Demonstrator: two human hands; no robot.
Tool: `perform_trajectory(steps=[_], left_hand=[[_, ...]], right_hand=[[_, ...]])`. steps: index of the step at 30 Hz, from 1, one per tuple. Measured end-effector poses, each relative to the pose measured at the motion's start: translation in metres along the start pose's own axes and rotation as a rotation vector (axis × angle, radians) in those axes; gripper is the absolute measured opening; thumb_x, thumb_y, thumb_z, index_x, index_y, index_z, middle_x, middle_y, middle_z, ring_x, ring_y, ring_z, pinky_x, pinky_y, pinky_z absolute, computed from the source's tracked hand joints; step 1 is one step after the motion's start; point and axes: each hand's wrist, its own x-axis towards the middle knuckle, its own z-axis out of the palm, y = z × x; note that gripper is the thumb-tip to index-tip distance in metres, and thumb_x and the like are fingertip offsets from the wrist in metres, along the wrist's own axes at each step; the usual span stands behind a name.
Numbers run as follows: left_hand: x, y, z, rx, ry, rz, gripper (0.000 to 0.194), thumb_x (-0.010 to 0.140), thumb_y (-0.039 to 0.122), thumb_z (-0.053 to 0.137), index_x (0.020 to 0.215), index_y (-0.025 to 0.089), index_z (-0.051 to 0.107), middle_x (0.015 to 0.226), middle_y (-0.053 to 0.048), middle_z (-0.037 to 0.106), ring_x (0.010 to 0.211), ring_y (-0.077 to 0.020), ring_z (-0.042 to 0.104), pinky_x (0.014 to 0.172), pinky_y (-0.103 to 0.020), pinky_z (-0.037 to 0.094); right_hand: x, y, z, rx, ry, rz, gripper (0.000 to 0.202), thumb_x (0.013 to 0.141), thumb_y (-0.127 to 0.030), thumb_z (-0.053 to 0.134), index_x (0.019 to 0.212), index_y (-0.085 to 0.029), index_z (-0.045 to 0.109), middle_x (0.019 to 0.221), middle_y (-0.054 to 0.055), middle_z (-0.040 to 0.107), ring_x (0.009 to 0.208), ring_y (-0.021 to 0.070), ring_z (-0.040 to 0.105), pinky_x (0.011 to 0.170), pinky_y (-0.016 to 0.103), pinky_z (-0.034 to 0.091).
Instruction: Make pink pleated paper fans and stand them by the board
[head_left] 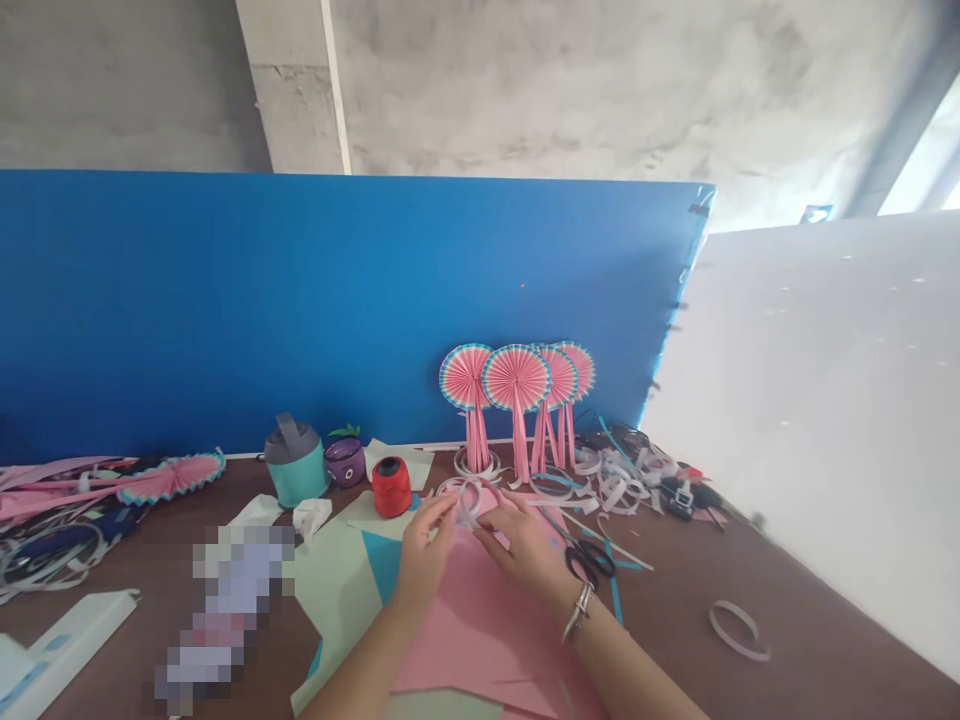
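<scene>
My left hand (429,540) is closed, its fingertips pinching the left side of a pale, translucent roll of tape (470,499). From the other side, the fingers of my right hand (519,540) close on the roll's lower right edge. Both hands are above a stack of pink paper (480,615), which lies over pale green sheets (334,590) and a blue piece (382,562). Black-handled scissors (591,560) lie just right of my right hand, partly behind its wrist. Exactly how the fingertips meet the roll is too small to make out.
Several round pink pleated paper fans (516,378) stand against the blue partition (300,290). Curled white strips (622,482) are heaped at the right, with a loose loop (739,630) nearer. At the left are a red thread spool (391,487), a purple cup (345,463) and a teal container (297,465).
</scene>
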Motion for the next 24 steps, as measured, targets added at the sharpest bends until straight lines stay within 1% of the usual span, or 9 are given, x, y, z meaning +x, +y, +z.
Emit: perform_trajectory(steps=[2, 4, 7, 9, 13, 16, 18, 21, 24], left_hand=[[-0.004, -0.002, -0.001, 0.241, -0.03, 0.188, 0.03, 0.086, 0.036, 0.054, 0.11, 0.027, 0.069, 0.114, -0.008, 0.062, 0.114, -0.0244, 0.054, 0.101, -0.042, 0.042], [-0.008, -0.003, -0.001, 0.384, -0.076, 0.312, 0.034, 0.089, 0.03, 0.047, 0.119, 0.028, 0.064, 0.12, -0.008, 0.06, 0.117, -0.0237, 0.053, 0.103, -0.042, 0.041], [-0.014, -0.001, 0.002, 0.492, -0.148, 0.392, 0.039, 0.09, 0.023, 0.043, 0.127, 0.024, 0.057, 0.127, -0.009, 0.058, 0.121, -0.0239, 0.052, 0.103, -0.043, 0.042], [-0.016, 0.0, 0.003, 0.534, -0.159, 0.405, 0.039, 0.091, 0.022, 0.042, 0.126, 0.023, 0.058, 0.128, -0.01, 0.059, 0.121, -0.0237, 0.052, 0.104, -0.042, 0.042], [-0.016, -0.003, 0.004, 0.504, -0.099, 0.385, 0.033, 0.089, 0.023, 0.043, 0.113, 0.023, 0.065, 0.119, -0.008, 0.065, 0.114, -0.0225, 0.058, 0.1, -0.04, 0.046], [-0.016, -0.004, 0.005, 0.417, -0.035, 0.318, 0.023, 0.087, 0.024, 0.048, 0.097, 0.023, 0.068, 0.113, -0.009, 0.068, 0.109, -0.0224, 0.061, 0.096, -0.039, 0.048], [-0.015, -0.001, 0.004, 0.359, -0.014, 0.274, 0.018, 0.086, 0.026, 0.05, 0.087, 0.022, 0.067, 0.111, -0.009, 0.068, 0.108, -0.023, 0.061, 0.094, -0.038, 0.048], [-0.007, 0.006, -0.002, 0.256, 0.043, 0.196, 0.019, 0.086, 0.033, 0.051, 0.087, 0.021, 0.064, 0.107, -0.01, 0.068, 0.107, -0.024, 0.061, 0.089, -0.037, 0.049], [0.005, 0.009, -0.013, 0.17, 0.168, 0.057, 0.025, 0.081, 0.041, 0.054, 0.084, 0.017, 0.063, 0.087, -0.009, 0.07, 0.088, -0.0242, 0.065, 0.079, -0.037, 0.051]], right_hand=[[0.0, 0.0, 0.003, -0.034, -0.01, 0.018, 0.024, 0.092, -0.024, 0.042, 0.072, -0.022, 0.053, 0.065, -0.002, 0.062, 0.063, 0.0147, 0.056, 0.094, 0.036, 0.037], [0.0, 0.0, 0.005, -0.065, -0.013, 0.054, 0.027, 0.094, -0.026, 0.039, 0.071, -0.022, 0.053, 0.061, -0.001, 0.059, 0.06, 0.0146, 0.053, 0.083, 0.032, 0.04], [-0.002, 0.001, 0.008, -0.085, -0.027, 0.104, 0.026, 0.094, -0.029, 0.039, 0.073, -0.021, 0.053, 0.062, 0.0, 0.058, 0.06, 0.0153, 0.051, 0.068, 0.026, 0.038], [-0.003, 0.001, 0.009, -0.095, -0.055, 0.117, 0.026, 0.094, -0.029, 0.039, 0.073, -0.021, 0.053, 0.062, 0.0, 0.058, 0.06, 0.0155, 0.05, 0.064, 0.026, 0.036], [-0.004, 0.0, 0.01, -0.094, -0.084, 0.116, 0.027, 0.095, -0.029, 0.039, 0.073, -0.021, 0.053, 0.062, 0.0, 0.058, 0.06, 0.016, 0.048, 0.062, 0.026, 0.032], [-0.003, -0.002, 0.01, -0.064, -0.078, 0.114, 0.028, 0.095, -0.031, 0.038, 0.075, -0.021, 0.055, 0.061, 0.0, 0.058, 0.059, 0.0161, 0.048, 0.063, 0.027, 0.032], [-0.002, -0.003, 0.008, -0.054, -0.087, 0.105, 0.03, 0.094, -0.031, 0.038, 0.071, -0.021, 0.054, 0.059, 0.0, 0.056, 0.058, 0.0157, 0.046, 0.064, 0.027, 0.034], [-0.001, -0.002, 0.001, -0.071, -0.104, 0.07, 0.034, 0.093, -0.03, 0.038, 0.064, -0.021, 0.05, 0.057, -0.001, 0.054, 0.056, 0.0141, 0.044, 0.075, 0.03, 0.036], [0.001, 0.003, -0.006, -0.043, -0.104, 0.066, 0.033, 0.095, -0.028, 0.035, 0.067, -0.02, 0.053, 0.06, -0.002, 0.056, 0.058, 0.0127, 0.048, 0.09, 0.035, 0.033]])
